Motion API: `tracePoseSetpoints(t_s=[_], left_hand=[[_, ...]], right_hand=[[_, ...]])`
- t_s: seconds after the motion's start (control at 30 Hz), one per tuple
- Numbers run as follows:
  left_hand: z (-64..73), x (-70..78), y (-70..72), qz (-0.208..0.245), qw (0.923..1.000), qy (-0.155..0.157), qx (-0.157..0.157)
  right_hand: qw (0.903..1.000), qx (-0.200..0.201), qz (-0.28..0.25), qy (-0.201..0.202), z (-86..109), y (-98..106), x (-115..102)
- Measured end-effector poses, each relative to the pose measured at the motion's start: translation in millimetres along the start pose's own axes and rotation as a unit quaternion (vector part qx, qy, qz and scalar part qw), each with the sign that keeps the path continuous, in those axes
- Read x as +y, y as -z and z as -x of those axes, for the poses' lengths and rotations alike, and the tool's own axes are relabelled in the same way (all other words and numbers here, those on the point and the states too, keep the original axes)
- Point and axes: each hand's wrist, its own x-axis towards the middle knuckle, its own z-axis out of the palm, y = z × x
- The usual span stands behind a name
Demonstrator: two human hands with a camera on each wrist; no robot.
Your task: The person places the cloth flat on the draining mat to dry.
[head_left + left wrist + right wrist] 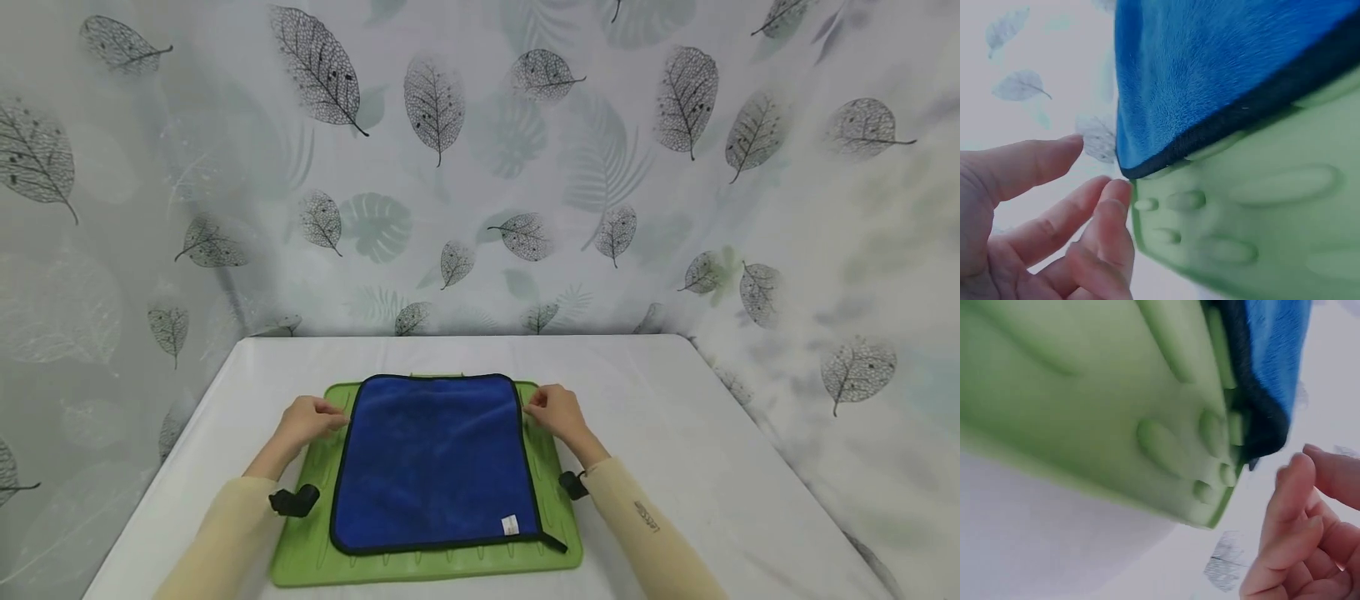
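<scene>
A blue plush towel (438, 462) with black edging lies spread over a green ribbed mat (300, 542). It has a white label (510, 525) and a black hanging loop (553, 542) at the near right corner. My left hand (307, 419) hovers by the towel's left edge; in the left wrist view its thumb stands apart from the loosely bent fingers (1110, 215), holding nothing. By the right edge is my right hand (553, 408). The right wrist view shows its fingers (1294, 494) loosely curled near a towel corner, with no cloth between thumb and forefinger.
The mat lies on a white-covered table (675, 467). A leaf-patterned curtain (480, 183) surrounds the table at the back and sides. Each wrist carries a black camera mount (295, 501).
</scene>
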Motion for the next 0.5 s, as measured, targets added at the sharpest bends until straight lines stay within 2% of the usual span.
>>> tracePoseSetpoints(t_s=[0.13, 0.27, 0.4, 0.5], left_hand=[[28.4, -3.4, 2.9, -0.001, 0.9999, -0.011, -0.013], [54.2, -7.6, -0.6, -0.014, 0.9995, -0.015, -0.025], [70.2, -13.0, -8.9, -0.019, 0.9992, -0.008, -0.034], [79.5, -17.7, -14.8, -0.021, 0.9991, 0.002, -0.038]], right_hand=[[0.9994, -0.022, 0.000, 0.025, 21.2, 6.6, -2.4], [0.9978, -0.051, -0.009, 0.040, 44.6, 11.0, -1.7], [0.9938, -0.093, -0.019, 0.059, 66.0, 18.2, 1.4], [0.9866, -0.138, -0.031, 0.082, 78.8, 23.6, 3.0]])
